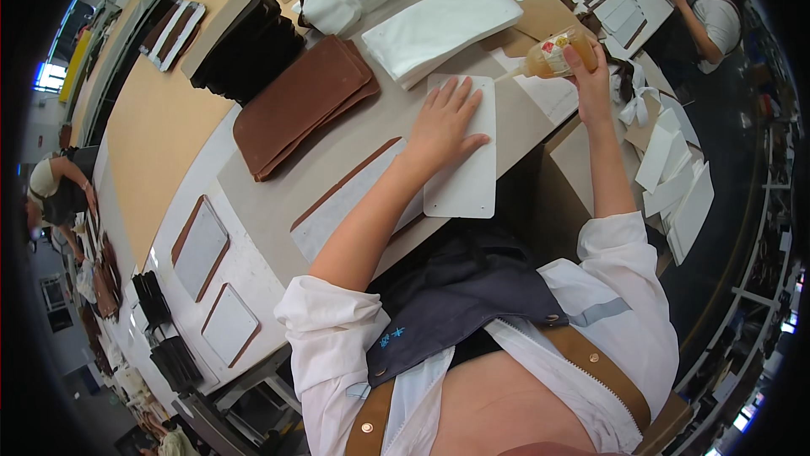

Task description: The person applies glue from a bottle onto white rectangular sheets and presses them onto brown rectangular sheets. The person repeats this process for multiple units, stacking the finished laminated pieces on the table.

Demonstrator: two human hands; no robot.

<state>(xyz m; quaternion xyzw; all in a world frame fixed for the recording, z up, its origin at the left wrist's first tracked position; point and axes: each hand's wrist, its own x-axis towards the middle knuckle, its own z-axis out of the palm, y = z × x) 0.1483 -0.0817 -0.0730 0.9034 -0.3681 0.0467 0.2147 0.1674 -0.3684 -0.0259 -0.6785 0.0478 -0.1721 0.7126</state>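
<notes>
White panel: I have it on the grey board (527, 127), in front of the wearer, a pale rounded-corner piece (469, 173) with its long side running away from the body.
Left hand: I see it (445, 123) spread palm-down on the panel, thumb out to the right.
Right hand: I see it (588, 68) wrapped around a bottle, fingers closed on its side.
Bottle: clear, amber inside, with a patterned label (553, 53); it lies tilted almost level, nozzle toward the panel's far right corner. From here I can't tell whether the tip touches.
Left of the panel: a pale piece with brown edges (350, 190), partly under the left forearm.
Beyond the left hand: a brown stack (299, 110) and, to its right, folded white sheets (443, 27).
Farther left: a black stack (253, 47) on the counter (139, 144).
Right side: loose white pieces (688, 203), below a co-worker (715, 21) farther off.
</notes>
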